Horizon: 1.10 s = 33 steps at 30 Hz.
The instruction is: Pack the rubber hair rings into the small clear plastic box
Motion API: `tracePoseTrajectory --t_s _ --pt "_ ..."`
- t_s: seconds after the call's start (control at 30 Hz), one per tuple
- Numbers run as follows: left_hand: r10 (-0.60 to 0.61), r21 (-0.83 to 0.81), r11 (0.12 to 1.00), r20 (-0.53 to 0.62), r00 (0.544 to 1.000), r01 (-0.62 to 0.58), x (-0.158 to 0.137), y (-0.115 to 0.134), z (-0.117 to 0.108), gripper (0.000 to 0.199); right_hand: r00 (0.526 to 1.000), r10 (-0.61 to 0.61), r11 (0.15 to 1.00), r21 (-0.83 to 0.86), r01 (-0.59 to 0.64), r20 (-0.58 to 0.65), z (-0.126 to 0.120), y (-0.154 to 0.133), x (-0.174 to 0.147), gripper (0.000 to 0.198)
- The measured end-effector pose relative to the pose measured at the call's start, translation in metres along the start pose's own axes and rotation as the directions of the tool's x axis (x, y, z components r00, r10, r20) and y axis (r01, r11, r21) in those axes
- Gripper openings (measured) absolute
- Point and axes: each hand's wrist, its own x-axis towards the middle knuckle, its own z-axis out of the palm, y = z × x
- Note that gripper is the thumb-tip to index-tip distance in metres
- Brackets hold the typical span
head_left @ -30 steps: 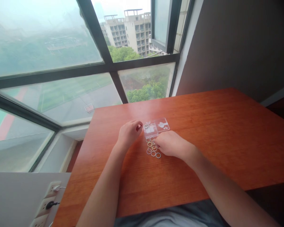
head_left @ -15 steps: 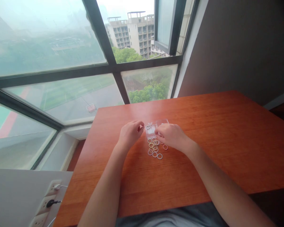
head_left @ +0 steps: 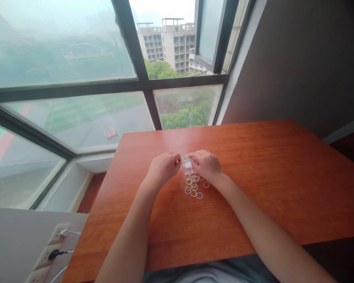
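Two bare hands meet near the middle of the frame, seen from the head camera. Between them, on a shiny red-brown table (head_left: pixel 271 177), sits a small clear box (head_left: pixel 188 169). The left hand (head_left: pixel 164 167) is at the box's left side, with its fingertips right by the edge. Its thumb and fingers curl close together, with a small gap inside the curl. I cannot tell if it holds anything. The right hand (head_left: pixel 205 163) is at the box's upper right and hides part of it. Its fingers are bent and close together, and I cannot tell if something is in them.

Some small rings (head_left: pixel 185 159) lie in the top left part of the box. More loose rings (head_left: pixel 194 183), white and yellowish, lie in a bunch just below the box, lower than both hands in the frame. Some of them overlap. One pale ring (head_left: pixel 206 187) lies a bit to the right of the bunch, under the right hand's wrist in the frame. Big windows (head_left: pixel 100 118) fill the upper left.
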Motion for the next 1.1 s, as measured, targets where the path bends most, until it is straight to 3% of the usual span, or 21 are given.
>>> tracePoseTrajectory --t_s 0.13,0.3,0.47,0.6,0.83,0.97,1.1 --pt "0.121 -0.019 0.993 0.115 0.986 -0.12 -0.006 0.012 -0.002 0.016 0.999 0.032 0.998 0.049 -0.031 -0.018 -0.006 0.009 -0.005 0.019" --pt "0.273 -0.054 0.962 0.273 0.923 -0.268 -0.013 0.038 0.002 0.013 0.998 0.04 0.995 0.088 -0.036 -0.042 -0.011 0.019 -0.006 0.019" --pt "0.317 -0.045 0.944 0.393 0.863 -0.326 -0.016 0.053 0.014 0.009 0.998 0.034 0.996 0.083 -0.029 -0.061 -0.012 0.021 -0.007 0.018" --pt "0.345 -0.004 0.926 0.418 0.84 -0.378 -0.015 0.057 0.021 0.015 0.997 0.021 0.996 0.092 -0.014 -0.08 -0.011 0.021 -0.007 0.018" --pt "0.415 -0.017 0.895 0.403 0.816 -0.447 -0.014 0.062 0.023 0.008 0.997 0.021 0.995 0.096 -0.015 -0.068 -0.01 0.021 -0.007 0.018" --pt "0.375 -0.1 0.926 0.348 0.859 -0.364 -0.008 0.053 0.024 0.011 0.998 0.028 0.996 0.081 -0.023 -0.053 -0.012 0.02 -0.007 0.018" --pt "0.234 -0.18 0.961 0.126 0.964 -0.21 0.004 0.029 0.028 0.011 0.999 0.037 0.998 0.06 -0.035 -0.027 -0.015 0.019 -0.007 0.018"
